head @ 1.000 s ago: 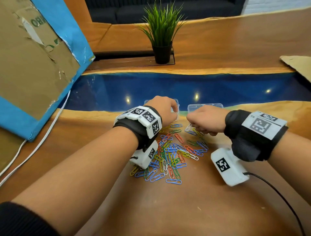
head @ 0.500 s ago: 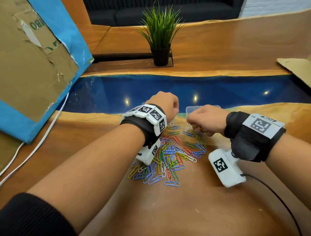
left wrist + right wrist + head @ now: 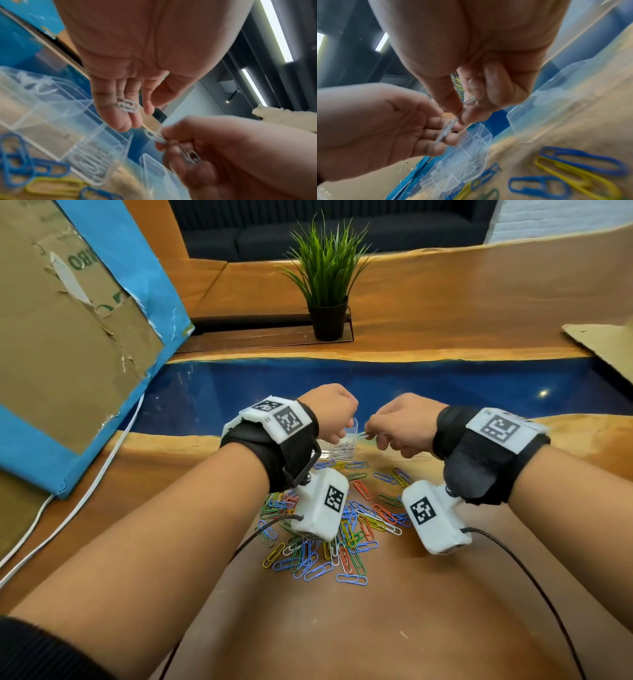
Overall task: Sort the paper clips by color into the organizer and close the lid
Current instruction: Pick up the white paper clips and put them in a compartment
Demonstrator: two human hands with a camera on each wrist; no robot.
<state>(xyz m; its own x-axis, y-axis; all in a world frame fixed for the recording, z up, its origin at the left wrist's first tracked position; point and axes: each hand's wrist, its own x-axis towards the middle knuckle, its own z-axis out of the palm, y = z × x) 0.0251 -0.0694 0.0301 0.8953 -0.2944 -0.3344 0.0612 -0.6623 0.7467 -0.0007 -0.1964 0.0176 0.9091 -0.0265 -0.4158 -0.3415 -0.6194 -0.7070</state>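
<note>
Both hands have been raised off the table and brought together above the clear organizer (image 3: 337, 448). A few white clips (image 3: 173, 146) are pinched between thumb and forefinger of the right hand (image 3: 402, 424), long axis pointing toward the left hand (image 3: 329, 414), whose relaxed, uncurled fingers carry one white clip (image 3: 128, 106). The compartment already holding white clips (image 3: 96, 167) lies directly beneath, nearer the left hand.
</note>
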